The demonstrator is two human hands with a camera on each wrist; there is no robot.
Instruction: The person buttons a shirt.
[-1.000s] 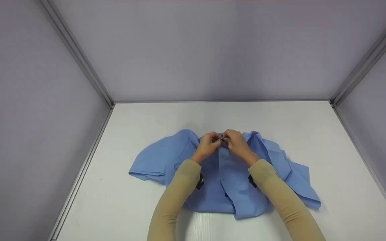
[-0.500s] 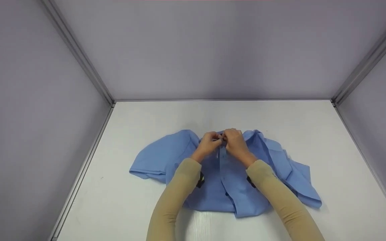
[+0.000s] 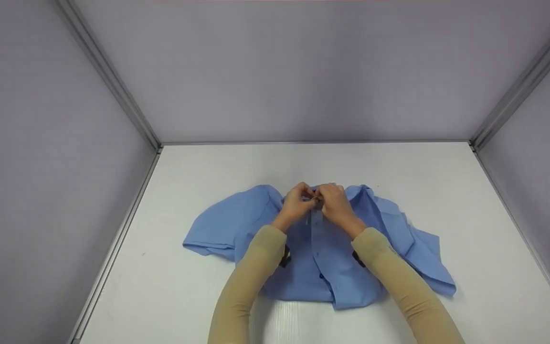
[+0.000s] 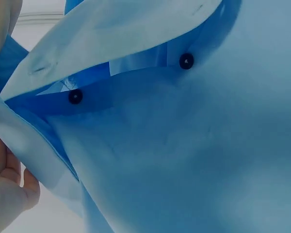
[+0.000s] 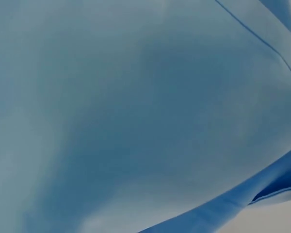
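across blue shirt, tan sleeves; beyond, grey wall

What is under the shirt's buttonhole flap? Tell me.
Two dark buttons show in the gap beneath the flap; whatever lies deeper inside the shirt is covered.

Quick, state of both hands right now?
Left hand: closed, pinching the blue shirt near its upper edge.
Right hand: closed, pinching the same shirt, close beside the left.
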